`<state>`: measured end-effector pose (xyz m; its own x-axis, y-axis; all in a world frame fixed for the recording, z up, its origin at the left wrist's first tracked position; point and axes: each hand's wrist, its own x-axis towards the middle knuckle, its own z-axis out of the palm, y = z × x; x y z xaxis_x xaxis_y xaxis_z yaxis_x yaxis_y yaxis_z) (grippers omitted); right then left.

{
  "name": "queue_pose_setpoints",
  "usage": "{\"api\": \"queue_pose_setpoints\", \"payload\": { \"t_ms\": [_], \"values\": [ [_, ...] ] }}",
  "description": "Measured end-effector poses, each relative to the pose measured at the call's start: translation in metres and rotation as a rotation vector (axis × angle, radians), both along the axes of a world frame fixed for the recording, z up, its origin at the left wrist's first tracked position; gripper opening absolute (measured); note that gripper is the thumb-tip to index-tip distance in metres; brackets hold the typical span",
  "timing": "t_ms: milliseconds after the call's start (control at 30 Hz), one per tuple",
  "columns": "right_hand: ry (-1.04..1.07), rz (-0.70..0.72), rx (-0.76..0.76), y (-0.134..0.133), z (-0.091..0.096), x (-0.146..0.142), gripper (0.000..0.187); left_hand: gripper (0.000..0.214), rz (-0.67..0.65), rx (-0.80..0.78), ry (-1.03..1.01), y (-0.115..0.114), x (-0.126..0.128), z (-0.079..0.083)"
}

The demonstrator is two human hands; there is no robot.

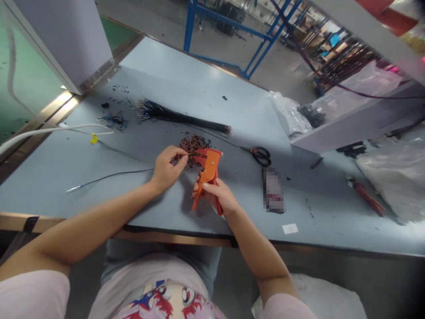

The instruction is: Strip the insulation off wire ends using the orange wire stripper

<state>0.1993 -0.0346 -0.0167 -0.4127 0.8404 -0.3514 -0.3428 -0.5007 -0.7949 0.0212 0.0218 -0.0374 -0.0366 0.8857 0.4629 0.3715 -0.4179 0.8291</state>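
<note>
Shirt: a pale top with a cartoon print (pixel 172 301) shows at the bottom, facing the table's near edge.
White card: a small card (pixel 290 228) lies near that edge, to the right.
Right hand: the hand (pixel 221 195) has its fingers curled around the handles of an orange-and-red hand tool (pixel 211 166), held above the table, head up and turned left.
Left hand: thumb and forefinger of this hand (pixel 168 168) pinch together on a black wire (pixel 109 176), right at the tool's jaws; whether the jaws are closed I cannot tell.
Wire's other end: it trails left across the blue-grey tabletop (pixel 49 177) to a pale tip.
Right of the tool: a pixelated object (pixel 274 190), with black-handled scissors (pixel 261 155) just beyond.
Scraps: a brownish heap (pixel 192 142) lies behind the tool's head.
Bundle: many black wires (pixel 186 117) lie together beyond the heap.
Background: a blue metal frame (pixel 229 22) stands past the table.
</note>
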Motion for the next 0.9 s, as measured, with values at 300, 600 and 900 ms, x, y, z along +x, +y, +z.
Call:
{"api": "queue_pose_setpoints", "payload": {
  "t_ms": [300,600,900],
  "values": [
    [0.028,0.032,0.048,-0.003,0.005,0.003,0.031,0.008,-0.031,0.026,-0.024,-0.003,0.000,0.007],
    [-0.061,0.015,0.069,-0.006,0.011,0.001,0.032,0.008,-0.034,0.029,-0.030,-0.004,0.001,0.009],
    [-0.110,0.016,0.098,-0.006,0.006,0.002,0.028,0.009,-0.038,0.013,-0.040,-0.004,0.001,0.010]
  ]
}}
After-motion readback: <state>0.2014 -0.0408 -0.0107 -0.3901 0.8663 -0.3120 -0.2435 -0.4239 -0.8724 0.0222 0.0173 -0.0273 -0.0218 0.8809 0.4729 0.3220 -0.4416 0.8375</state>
